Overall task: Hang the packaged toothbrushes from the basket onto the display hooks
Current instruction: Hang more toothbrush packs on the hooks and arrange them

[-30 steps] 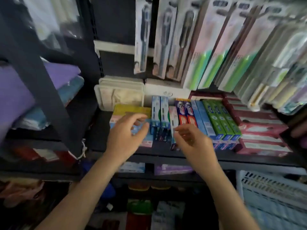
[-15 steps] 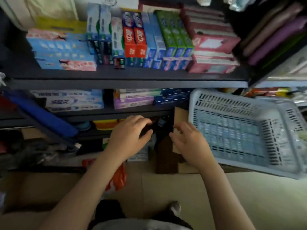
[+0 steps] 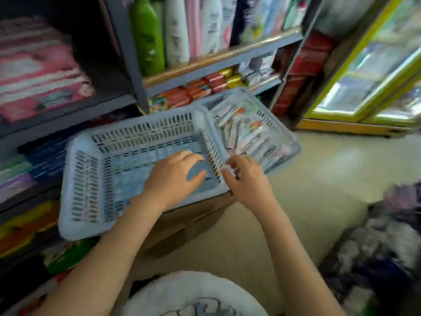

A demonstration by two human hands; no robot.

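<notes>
Over the near basket (image 3: 86, 183), both hands hover holding nothing, the left hand (image 3: 173, 179) loosely curled, the right hand (image 3: 246, 179) likewise; it should best pinch one toothbrush pack (image 3: 248, 133) by its top.

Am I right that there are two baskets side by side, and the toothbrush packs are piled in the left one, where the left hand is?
Not quite. The head view shows the toothbrush packs piled in the right basket. The left basket, where the left hand is, shows no packs. The two baskets do sit side by side.
</notes>
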